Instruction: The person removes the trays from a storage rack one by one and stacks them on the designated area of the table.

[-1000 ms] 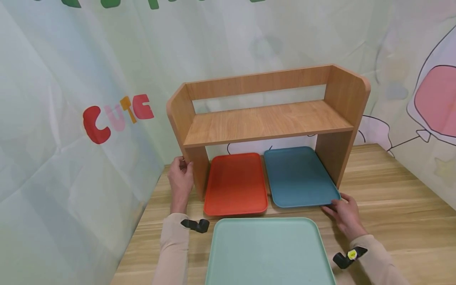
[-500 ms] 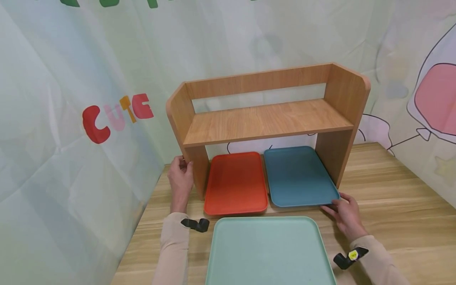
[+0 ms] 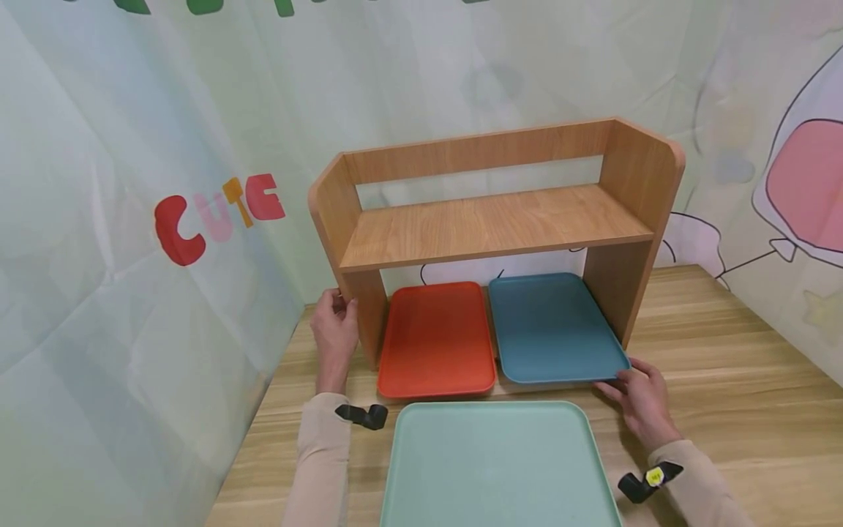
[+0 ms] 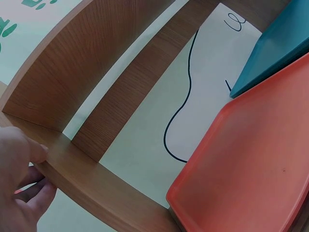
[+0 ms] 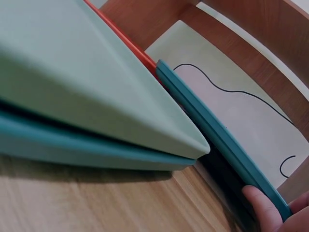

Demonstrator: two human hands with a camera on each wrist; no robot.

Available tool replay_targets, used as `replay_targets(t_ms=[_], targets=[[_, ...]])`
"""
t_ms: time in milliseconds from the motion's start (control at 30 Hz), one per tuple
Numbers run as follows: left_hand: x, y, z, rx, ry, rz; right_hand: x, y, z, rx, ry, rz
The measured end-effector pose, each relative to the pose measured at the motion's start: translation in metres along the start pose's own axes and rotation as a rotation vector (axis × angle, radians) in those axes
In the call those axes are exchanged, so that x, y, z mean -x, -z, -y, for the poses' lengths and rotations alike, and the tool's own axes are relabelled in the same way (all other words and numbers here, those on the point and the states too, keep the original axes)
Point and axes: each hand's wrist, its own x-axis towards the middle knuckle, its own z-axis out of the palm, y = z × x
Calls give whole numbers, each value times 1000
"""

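Observation:
A wooden desktop shelf [image 3: 497, 223] stands at the back of the table. Its left side panel [image 4: 116, 193] has my left hand [image 3: 334, 328] at its front edge; in the left wrist view thumb and fingers grip that edge from both faces. Under the shelf board, a blue tray [image 3: 558, 329] lies on the right, its front jutting out. My right hand [image 3: 642, 399] pinches its front right corner, with one finger [image 5: 263, 208] against the rim in the right wrist view. Beside it on the left is a red-orange tray [image 3: 437, 340], also projecting forward.
In front of the shelf lies a large mint-green tray [image 3: 497, 465]; the right wrist view shows it stacked on a teal tray [image 5: 96, 150]. The wood-grain table [image 3: 744, 388] extends to the right. A printed curtain [image 3: 197, 344] hangs close behind and along the left.

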Motion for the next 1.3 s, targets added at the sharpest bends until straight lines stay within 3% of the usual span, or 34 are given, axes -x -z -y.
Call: replay_targets(t_ms=[200,1167,1300], targets=[[0,0,1,-3,-5,-1,0,1,-2,-6,8,-43],[2,1,-2,-6,20,8,12,3,4,-170,27,-52],[1,1,-1,-3,19,7,14,1,6,-147,41,-49]])
